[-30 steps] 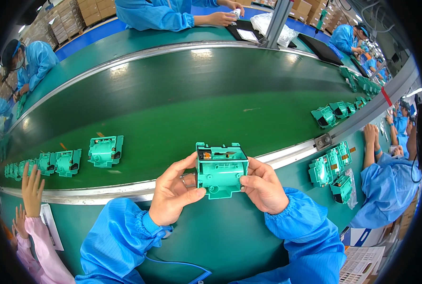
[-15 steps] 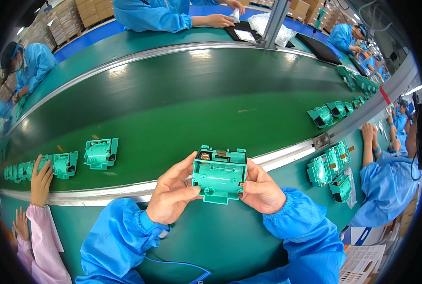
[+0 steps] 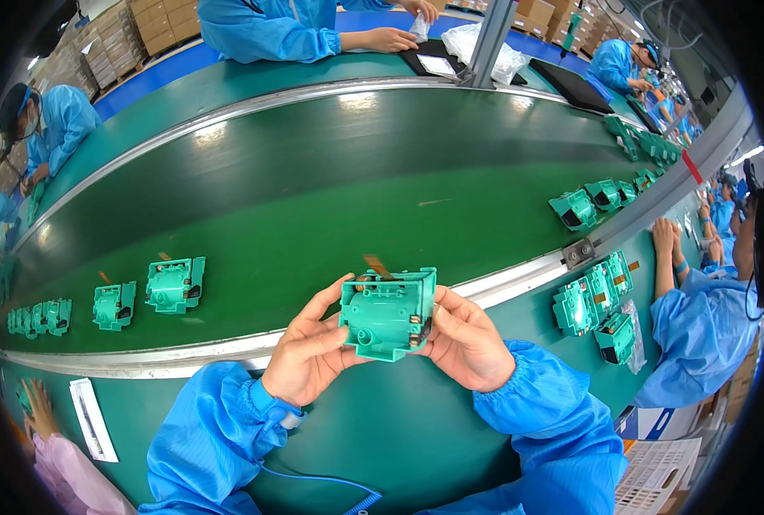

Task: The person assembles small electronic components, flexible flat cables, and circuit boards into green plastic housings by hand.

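Observation:
Between my two hands, above the near edge of the belt, is a green plastic housing [image 3: 386, 313] with small screw posts, metal contacts on its right side and an orange-brown flex cable [image 3: 378, 267] standing up behind its top edge. My left hand [image 3: 309, 348] is closed on its left side, thumb on the near face. Gripping the right side is my right hand [image 3: 472, 343], its thumb by the contacts. The fingers behind the housing are partly hidden. A blue wrist strap [image 3: 274, 408] circles my left wrist, and a coiled blue cord [image 3: 360, 502] runs below it.
A green conveyor belt [image 3: 313, 197] with a metal rail [image 3: 519, 279] curves ahead. Similar housings [image 3: 174, 285] lie on it at left and right, and several more [image 3: 576, 306] rest on the right bench. Co-workers sit around. A white paper strip [image 3: 93, 421] lies at left.
The held housing has tilted in my hands, and its flex cable now sticks up. At left, the pink-sleeved co-worker's hand has drawn back from the belt, uncovering the paper strip.

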Motion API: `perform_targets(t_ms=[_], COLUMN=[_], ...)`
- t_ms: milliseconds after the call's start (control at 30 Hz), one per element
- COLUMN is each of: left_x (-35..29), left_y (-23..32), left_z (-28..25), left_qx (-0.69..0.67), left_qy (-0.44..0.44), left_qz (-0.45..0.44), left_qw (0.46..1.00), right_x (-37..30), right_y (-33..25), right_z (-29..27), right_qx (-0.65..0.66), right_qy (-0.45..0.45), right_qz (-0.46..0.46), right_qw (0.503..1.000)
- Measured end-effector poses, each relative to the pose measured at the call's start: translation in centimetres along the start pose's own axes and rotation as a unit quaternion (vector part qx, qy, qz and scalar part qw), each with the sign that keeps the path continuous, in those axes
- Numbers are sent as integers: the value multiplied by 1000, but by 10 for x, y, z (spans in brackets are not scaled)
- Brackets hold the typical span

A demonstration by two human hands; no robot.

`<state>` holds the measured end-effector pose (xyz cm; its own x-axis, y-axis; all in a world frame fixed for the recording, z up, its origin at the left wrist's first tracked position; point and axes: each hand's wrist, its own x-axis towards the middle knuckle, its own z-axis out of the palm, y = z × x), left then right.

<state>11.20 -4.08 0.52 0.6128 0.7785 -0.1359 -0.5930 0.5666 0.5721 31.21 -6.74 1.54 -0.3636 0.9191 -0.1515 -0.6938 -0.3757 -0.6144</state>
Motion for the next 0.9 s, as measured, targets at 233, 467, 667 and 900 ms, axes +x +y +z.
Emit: perform_targets(t_ms=[233, 467, 667, 900], left_x=[1, -3, -6, -17], left_y=[-3, -10, -15, -12], left_z=[-1, -3, 5, 1], left_qx=[14, 174, 537, 619], left_qy=[-2, 12, 62, 76], left_qz=[4, 95, 272, 345], left_qw=[1000, 980, 796, 701], right_x=[-5, -8, -14, -12], right_y=[3, 10, 24, 30], right_z=[2, 5, 3, 4], right_qx=[-53, -122, -293, -321], right_qy=[-7, -11, -42, -59], right_qz=[-39, -81, -171, -202], right_qw=[998, 989, 940, 923])
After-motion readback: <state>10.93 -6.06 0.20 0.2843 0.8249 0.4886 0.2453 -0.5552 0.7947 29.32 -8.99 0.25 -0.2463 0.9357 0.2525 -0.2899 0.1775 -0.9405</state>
